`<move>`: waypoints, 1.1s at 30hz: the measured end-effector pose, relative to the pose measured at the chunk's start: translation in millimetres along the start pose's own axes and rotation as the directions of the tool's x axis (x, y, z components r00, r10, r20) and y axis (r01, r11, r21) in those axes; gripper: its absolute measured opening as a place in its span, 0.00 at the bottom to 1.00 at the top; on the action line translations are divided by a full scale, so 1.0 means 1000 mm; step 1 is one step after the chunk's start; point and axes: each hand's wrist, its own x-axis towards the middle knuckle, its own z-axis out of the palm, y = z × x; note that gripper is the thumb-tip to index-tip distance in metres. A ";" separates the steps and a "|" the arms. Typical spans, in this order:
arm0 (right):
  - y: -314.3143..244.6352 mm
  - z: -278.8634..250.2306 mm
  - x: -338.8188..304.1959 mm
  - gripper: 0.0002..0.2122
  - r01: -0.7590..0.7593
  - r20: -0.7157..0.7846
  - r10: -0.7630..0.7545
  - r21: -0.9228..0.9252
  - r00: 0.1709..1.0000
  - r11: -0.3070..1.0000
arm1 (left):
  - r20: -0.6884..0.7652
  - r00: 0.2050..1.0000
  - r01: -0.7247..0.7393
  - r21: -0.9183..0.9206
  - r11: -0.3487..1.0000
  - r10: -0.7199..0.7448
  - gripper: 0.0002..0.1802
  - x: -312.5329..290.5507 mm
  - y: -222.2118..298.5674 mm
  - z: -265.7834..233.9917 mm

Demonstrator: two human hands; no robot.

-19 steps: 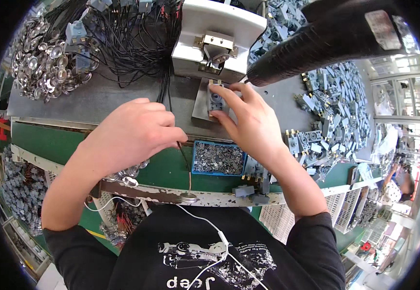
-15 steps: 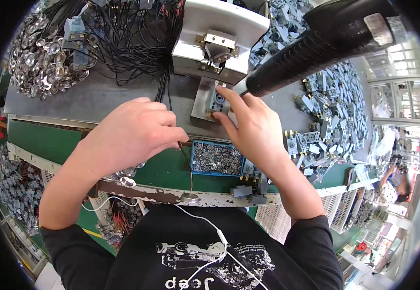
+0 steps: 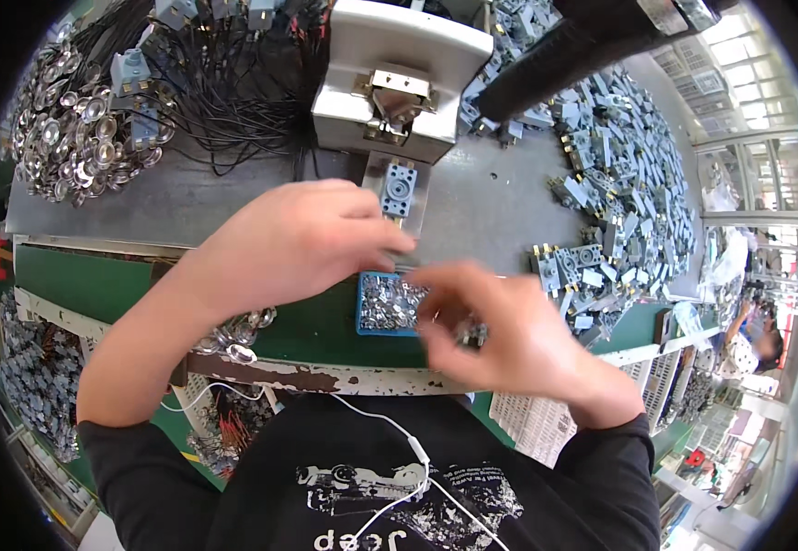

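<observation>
My left hand [image 3: 321, 243] hangs over the bench's front edge, its thumb and fingers pinched together. Whatever sits between them is too blurred to make out. Facing it, my right hand [image 3: 509, 326] curls its fingers in front of the small blue tray [image 3: 358, 317] of tiny metal parts, partly covering it. Motion smears these fingers, and a small glint shows between them. Beyond the hands, a grey-blue plastic block [image 3: 399, 186] with a round centre and brass tabs rests on a metal plate [image 3: 414, 220], touched by neither hand.
Behind the plate stands a white machine [image 3: 403, 37] with a metal head. Piled metal discs [image 3: 82, 138] and black wires [image 3: 233, 119] lie left; heaped grey-blue blocks [image 3: 633, 193] lie right. A black tube [image 3: 555, 69] slants overhead. Several discs [image 3: 233, 340] sit near my left forearm.
My right hand has left the plastic block and come back toward me. My left hand has moved right; the wire and disc hanging below it no longer show. The black tube appears farther up.
</observation>
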 end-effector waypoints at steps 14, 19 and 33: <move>0.049 -0.013 0.028 0.13 -0.039 0.218 0.020 0.080 0.976 0.996 | 0.341 0.919 0.232 -0.066 0.970 -0.196 0.14 0.008 -0.002 -0.018; 0.073 0.017 0.013 0.18 0.326 -0.475 -0.240 0.108 0.847 0.939 | 0.081 0.973 0.217 0.002 0.976 -0.217 0.15 0.006 0.009 -0.005; 0.063 0.012 0.025 0.19 -0.097 0.008 0.136 0.739 0.991 0.667 | -0.015 0.998 0.055 0.185 0.981 -0.053 0.11 0.010 0.006 -0.025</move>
